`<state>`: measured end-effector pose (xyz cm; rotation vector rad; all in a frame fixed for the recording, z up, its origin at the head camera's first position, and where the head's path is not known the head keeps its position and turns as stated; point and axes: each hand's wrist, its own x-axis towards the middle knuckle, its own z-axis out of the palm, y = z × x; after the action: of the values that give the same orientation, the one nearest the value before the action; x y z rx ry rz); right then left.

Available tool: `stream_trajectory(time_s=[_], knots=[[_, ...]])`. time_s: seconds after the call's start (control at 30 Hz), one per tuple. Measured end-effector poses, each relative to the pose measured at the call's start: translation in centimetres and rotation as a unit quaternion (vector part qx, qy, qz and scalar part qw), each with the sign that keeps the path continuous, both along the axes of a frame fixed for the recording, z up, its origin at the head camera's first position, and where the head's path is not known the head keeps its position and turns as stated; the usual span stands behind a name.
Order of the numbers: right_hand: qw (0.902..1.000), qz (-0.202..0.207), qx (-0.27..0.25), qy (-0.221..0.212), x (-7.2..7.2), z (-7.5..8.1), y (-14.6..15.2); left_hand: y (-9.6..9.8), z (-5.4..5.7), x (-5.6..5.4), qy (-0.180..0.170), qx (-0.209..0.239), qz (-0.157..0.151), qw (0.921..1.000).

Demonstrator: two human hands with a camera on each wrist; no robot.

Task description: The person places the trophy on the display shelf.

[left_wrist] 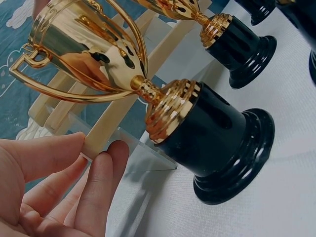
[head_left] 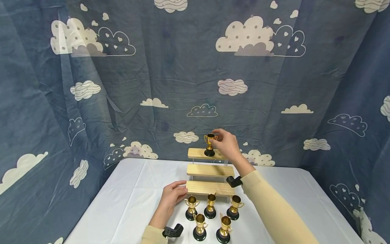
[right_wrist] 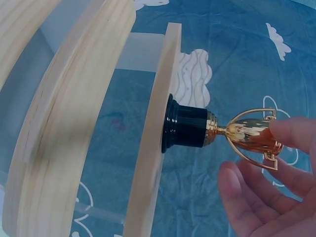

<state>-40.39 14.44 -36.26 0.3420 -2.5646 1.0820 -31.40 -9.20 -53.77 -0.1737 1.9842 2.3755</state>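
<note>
My right hand [head_left: 226,144] pinches a small gold trophy cup [right_wrist: 254,136] by its bowl, thumb and fingers at the handles. The cup's black base [right_wrist: 187,126] meets the top board of a three-step wooden display stand [head_left: 210,170], near that board's middle in the head view. At the stand's lower left, my left hand [head_left: 173,196] holds the end of the lowest board [left_wrist: 106,131] between thumb and fingers. Right in front of the left wrist camera looms another gold trophy cup [left_wrist: 94,49], standing on the table near that hand.
Several trophy cups stand on the white table [head_left: 134,196] before the stand, among them a front left one [head_left: 199,223] and a front right one [head_left: 225,225]. Clear supports [left_wrist: 148,150] carry the boards. A blue cloud-print curtain [head_left: 182,67] hangs behind.
</note>
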Motion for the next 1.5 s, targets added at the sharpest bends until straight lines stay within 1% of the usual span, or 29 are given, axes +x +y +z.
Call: stream_trajectory(time_s=[0.4, 0.57, 0.73, 0.93, 1.13, 1.37, 1.5], knots=[[0.9998, 0.009, 0.012, -0.011, 0.4, 0.3, 0.4, -0.1, 0.0, -0.2, 0.003, 0.001, -0.005, 1.0000], [0.9997, 0.017, 0.013, -0.009, 0.9, 0.6, 0.8, -0.2, 0.0, -0.1, 0.005, 0.000, -0.005, 1.0000], [0.9997, 0.014, 0.020, 0.001, 1.4, 0.9, 1.1, -0.2, -0.1, -0.2, 0.000, 0.001, -0.003, 1.0000], [0.9997, 0.018, 0.015, 0.003, 1.9, 1.2, 1.4, -0.1, 0.0, -0.1, -0.002, 0.006, -0.003, 1.0000], [0.9998, 0.010, 0.014, -0.005, 2.4, 1.3, 1.8, -0.1, 0.0, -0.1, -0.001, 0.007, -0.002, 1.0000], [0.9998, 0.004, 0.018, -0.002, 3.2, 1.2, 2.2, -0.2, 0.0, -0.3, 0.005, 0.001, -0.002, 1.0000], [0.9997, 0.002, 0.023, -0.001, 3.7, 1.0, 2.4, -0.1, 0.1, -0.1, -0.001, 0.001, -0.001, 1.0000]])
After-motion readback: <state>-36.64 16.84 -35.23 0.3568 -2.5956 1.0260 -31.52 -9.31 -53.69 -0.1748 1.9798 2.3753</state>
